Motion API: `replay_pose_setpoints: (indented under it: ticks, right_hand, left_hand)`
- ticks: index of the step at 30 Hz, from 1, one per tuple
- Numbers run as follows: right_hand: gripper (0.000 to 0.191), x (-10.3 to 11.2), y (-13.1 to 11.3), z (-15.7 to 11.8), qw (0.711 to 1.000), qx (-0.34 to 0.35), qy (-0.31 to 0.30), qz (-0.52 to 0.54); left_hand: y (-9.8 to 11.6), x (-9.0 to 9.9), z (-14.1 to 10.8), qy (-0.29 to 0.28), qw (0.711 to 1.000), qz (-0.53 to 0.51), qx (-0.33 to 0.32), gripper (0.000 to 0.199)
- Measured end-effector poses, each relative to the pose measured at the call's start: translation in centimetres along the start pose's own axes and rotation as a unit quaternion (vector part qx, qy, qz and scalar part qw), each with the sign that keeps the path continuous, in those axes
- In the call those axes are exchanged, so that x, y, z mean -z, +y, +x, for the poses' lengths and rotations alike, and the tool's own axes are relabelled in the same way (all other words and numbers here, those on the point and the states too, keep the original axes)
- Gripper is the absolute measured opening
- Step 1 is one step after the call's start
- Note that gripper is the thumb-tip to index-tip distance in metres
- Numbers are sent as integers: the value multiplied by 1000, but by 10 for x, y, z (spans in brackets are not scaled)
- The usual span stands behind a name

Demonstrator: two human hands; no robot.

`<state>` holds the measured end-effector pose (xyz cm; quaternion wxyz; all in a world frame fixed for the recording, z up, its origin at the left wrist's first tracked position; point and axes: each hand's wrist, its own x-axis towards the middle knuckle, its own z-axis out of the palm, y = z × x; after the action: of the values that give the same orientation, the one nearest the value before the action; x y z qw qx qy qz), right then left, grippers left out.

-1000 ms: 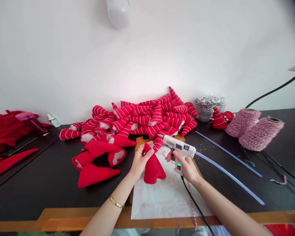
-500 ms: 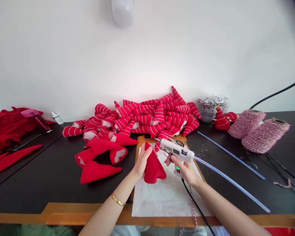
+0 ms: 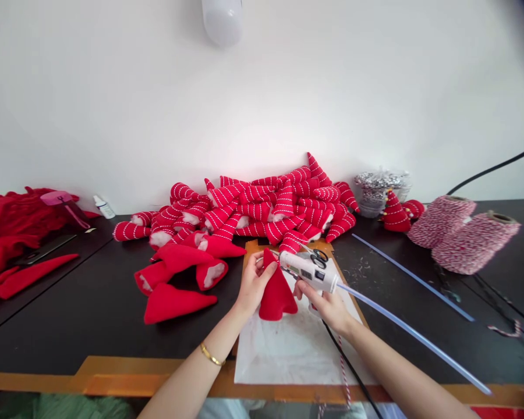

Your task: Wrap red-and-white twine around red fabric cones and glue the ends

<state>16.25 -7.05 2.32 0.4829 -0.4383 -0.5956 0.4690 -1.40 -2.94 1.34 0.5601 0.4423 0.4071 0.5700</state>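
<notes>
My left hand pinches a plain red felt cone near its tip, wide end down, above a white sheet. Wrapped round the handle of a white glue gun is my right hand. The gun's nozzle end is beside the cone's tip; whether they touch is hard to tell. A clear glue stick sticks out of the gun's back. Black-handled scissors show just behind the gun. Several plain red cones with white stuffing lie left of the sheet.
Red cones wound with white cord are heaped against the wall. At right are two red-and-white twine spools, a loose glue stick and a tub of silver bits. Red fabric and a small bottle are at left.
The glue gun has tilted and its nozzle has come down beside the cone's tip. The cone has shifted slightly right and up in my left hand.
</notes>
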Motion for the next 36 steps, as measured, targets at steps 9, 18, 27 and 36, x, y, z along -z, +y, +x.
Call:
replay_pose_setpoints:
  ticks: [9, 18, 27, 36]
  right_hand:
    - [53, -2, -2, 0, 1000, -15, 8, 2]
    - [55, -2, -2, 0, 1000, -23, 5, -9]
    - [54, -1, -1, 1, 999, -30, 2, -12]
    - [51, 0, -1, 0, 1000, -13, 8, -14]
  left_hand:
    - [-2, 1, -1, -8, 1000, 1, -2, 42]
    - [-3, 1, -1, -11, 1000, 7, -10, 42]
    - [-2, 1, -1, -14, 1000, 10, -18, 40]
    - [-1, 0, -2, -13, 1000, 12, -17, 38]
